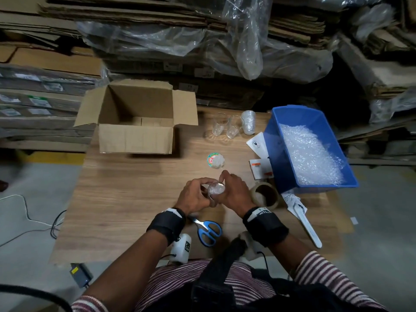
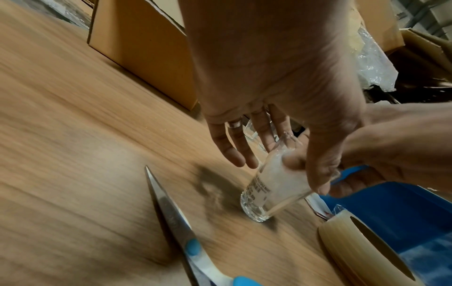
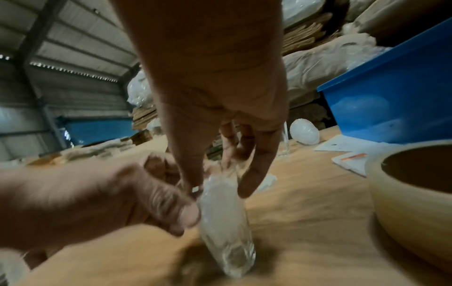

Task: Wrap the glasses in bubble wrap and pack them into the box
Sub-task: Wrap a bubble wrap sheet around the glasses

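Both hands meet on one glass [image 1: 216, 189] standing base-down on the wooden table [image 1: 126, 199]. The left hand [image 1: 195, 194] grips its side, thumb pressed against the wall; the right hand [image 1: 234, 192] wraps the other side, fingertips at the rim. White bubble wrap [image 2: 281, 174] fills the inside of this glass. Just behind the hands, toward the person, lie blue-handled scissors [image 1: 208, 230]. Immediately right of the right hand stands a roll of tape [image 1: 265, 197], and beyond it a blue bin [image 1: 292, 176] holding bubble wrap sheets [image 1: 310, 158]. Ahead of the hands lies a round sticker with a wad of wrap [image 1: 215, 161]; farther ahead stand two bare glasses [image 1: 225, 127] and a wrapped glass [image 1: 248, 122]. Ahead and to the left sits the open cardboard box [image 1: 135, 140].
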A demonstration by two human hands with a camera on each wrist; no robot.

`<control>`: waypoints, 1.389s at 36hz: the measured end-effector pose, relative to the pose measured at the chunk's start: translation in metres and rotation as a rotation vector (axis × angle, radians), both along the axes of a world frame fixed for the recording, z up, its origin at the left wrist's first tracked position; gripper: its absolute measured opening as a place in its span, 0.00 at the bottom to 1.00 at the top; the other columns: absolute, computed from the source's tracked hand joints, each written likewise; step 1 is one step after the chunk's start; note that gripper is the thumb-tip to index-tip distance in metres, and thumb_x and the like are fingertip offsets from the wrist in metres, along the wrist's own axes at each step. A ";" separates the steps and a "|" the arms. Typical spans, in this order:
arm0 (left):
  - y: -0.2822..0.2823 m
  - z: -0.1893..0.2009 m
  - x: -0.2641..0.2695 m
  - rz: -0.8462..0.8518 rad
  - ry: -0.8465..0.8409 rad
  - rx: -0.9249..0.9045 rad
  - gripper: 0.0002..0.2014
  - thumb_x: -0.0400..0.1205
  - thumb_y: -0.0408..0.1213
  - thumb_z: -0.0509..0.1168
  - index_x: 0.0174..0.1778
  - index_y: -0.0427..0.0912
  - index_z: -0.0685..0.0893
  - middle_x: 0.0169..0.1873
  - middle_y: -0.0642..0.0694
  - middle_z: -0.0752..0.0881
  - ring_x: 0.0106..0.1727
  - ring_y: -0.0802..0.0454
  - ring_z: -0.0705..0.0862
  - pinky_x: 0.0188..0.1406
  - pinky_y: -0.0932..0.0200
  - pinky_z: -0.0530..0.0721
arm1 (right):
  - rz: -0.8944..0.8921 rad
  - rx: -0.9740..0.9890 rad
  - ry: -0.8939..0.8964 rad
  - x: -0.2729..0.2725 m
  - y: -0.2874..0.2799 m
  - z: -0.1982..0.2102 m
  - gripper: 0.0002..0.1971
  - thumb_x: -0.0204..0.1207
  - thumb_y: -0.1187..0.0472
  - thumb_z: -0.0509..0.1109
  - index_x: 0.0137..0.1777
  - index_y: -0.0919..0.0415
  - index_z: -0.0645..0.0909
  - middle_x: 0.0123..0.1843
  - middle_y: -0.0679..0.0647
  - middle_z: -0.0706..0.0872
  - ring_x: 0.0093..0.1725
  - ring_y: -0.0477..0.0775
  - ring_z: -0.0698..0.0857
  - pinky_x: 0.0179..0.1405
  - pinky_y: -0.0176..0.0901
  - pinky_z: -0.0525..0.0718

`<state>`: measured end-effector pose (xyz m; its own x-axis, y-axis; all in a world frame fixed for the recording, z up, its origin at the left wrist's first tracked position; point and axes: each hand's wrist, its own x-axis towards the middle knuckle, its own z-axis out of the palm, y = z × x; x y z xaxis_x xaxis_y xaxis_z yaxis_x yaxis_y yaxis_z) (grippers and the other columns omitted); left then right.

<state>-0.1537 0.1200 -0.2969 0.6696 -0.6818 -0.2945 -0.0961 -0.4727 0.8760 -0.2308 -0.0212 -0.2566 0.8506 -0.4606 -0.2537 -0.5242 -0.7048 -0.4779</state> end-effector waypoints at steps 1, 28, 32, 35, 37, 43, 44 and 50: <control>0.000 0.000 0.000 -0.002 -0.004 0.005 0.36 0.52 0.47 0.80 0.61 0.61 0.90 0.44 0.57 0.93 0.47 0.58 0.91 0.52 0.48 0.91 | -0.005 0.065 -0.016 0.000 -0.005 0.001 0.26 0.63 0.47 0.86 0.56 0.56 0.81 0.47 0.53 0.87 0.48 0.58 0.86 0.41 0.45 0.73; -0.012 0.004 0.002 0.126 -0.177 -0.104 0.37 0.64 0.32 0.88 0.71 0.40 0.86 0.59 0.46 0.86 0.57 0.52 0.87 0.52 0.74 0.84 | -0.248 0.557 -0.197 -0.008 -0.046 -0.025 0.09 0.55 0.53 0.81 0.38 0.46 0.92 0.42 0.53 0.95 0.48 0.57 0.94 0.59 0.66 0.90; -0.020 0.010 0.013 0.139 -0.160 -0.097 0.34 0.69 0.29 0.85 0.73 0.39 0.85 0.62 0.45 0.85 0.57 0.52 0.87 0.51 0.78 0.82 | -0.246 0.547 -0.262 0.003 -0.049 -0.016 0.12 0.61 0.67 0.79 0.42 0.49 0.92 0.46 0.57 0.95 0.51 0.58 0.94 0.61 0.64 0.89; -0.024 0.013 0.018 0.142 -0.131 -0.105 0.33 0.71 0.26 0.83 0.74 0.35 0.84 0.63 0.44 0.85 0.56 0.54 0.87 0.49 0.79 0.82 | -0.248 0.541 -0.275 0.006 -0.051 -0.011 0.14 0.67 0.76 0.78 0.47 0.58 0.91 0.48 0.60 0.94 0.51 0.58 0.93 0.62 0.63 0.89; -0.026 0.013 0.020 0.147 -0.129 -0.107 0.33 0.71 0.25 0.83 0.74 0.35 0.84 0.63 0.44 0.85 0.56 0.54 0.87 0.49 0.78 0.83 | -0.262 0.531 -0.278 0.007 -0.053 -0.013 0.16 0.66 0.74 0.78 0.43 0.49 0.91 0.47 0.57 0.95 0.52 0.57 0.93 0.62 0.62 0.89; -0.027 0.010 0.025 0.158 -0.109 -0.112 0.32 0.70 0.23 0.82 0.72 0.36 0.85 0.64 0.41 0.87 0.59 0.51 0.89 0.49 0.71 0.87 | -0.223 0.560 -0.291 0.007 -0.059 -0.020 0.12 0.65 0.64 0.79 0.42 0.45 0.92 0.44 0.47 0.95 0.47 0.46 0.92 0.60 0.54 0.90; -0.027 0.010 0.024 0.163 -0.119 -0.115 0.31 0.70 0.23 0.81 0.72 0.37 0.85 0.65 0.41 0.87 0.61 0.49 0.89 0.48 0.71 0.87 | -0.219 0.569 -0.293 0.005 -0.061 -0.023 0.10 0.63 0.60 0.78 0.41 0.42 0.92 0.42 0.45 0.94 0.47 0.45 0.91 0.59 0.55 0.90; -0.031 0.029 0.027 0.201 -0.250 -0.184 0.30 0.69 0.26 0.79 0.67 0.50 0.86 0.62 0.51 0.84 0.56 0.59 0.84 0.41 0.71 0.81 | -0.340 0.735 -0.317 -0.009 -0.072 0.000 0.10 0.75 0.76 0.76 0.49 0.61 0.91 0.44 0.59 0.91 0.44 0.53 0.89 0.50 0.49 0.93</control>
<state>-0.1264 0.0885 -0.2684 0.8311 -0.5560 0.0107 -0.2396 -0.3406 0.9092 -0.2395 -0.0935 -0.2567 0.7776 -0.5148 -0.3609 -0.4155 0.0100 -0.9096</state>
